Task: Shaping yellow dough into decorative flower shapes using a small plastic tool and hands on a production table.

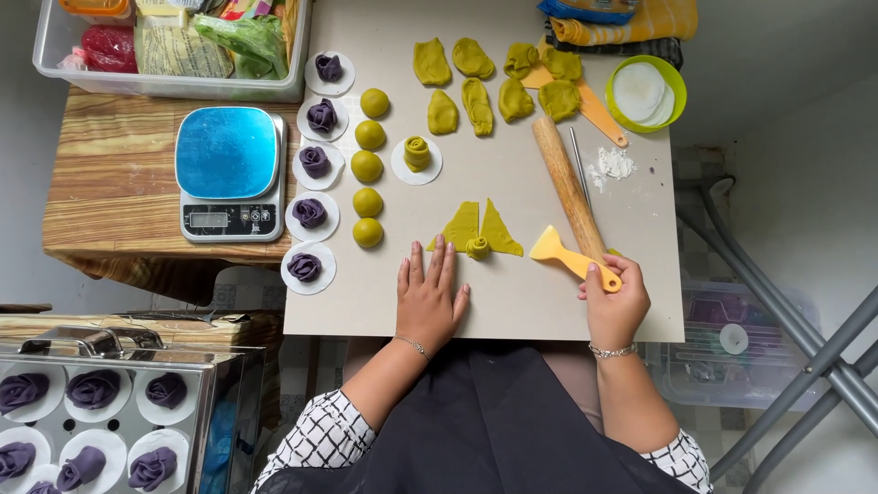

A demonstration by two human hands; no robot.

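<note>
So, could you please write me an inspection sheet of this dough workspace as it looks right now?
Surface: grey board, a flour patch near its right edge.
Job's things: yellow scraper in the right hand; green dough roll between two cut dough wedges, just ahead of the left hand.
Clutter: rolling pin, five green balls, purple dough roses on paper rounds, kitchen scale, green bowl.
Grippers: left flat, open; right closed on the scraper handle.
Cables: nothing seen.
Surroundings: steamer tray of purple roses, clear storage bin.
</note>
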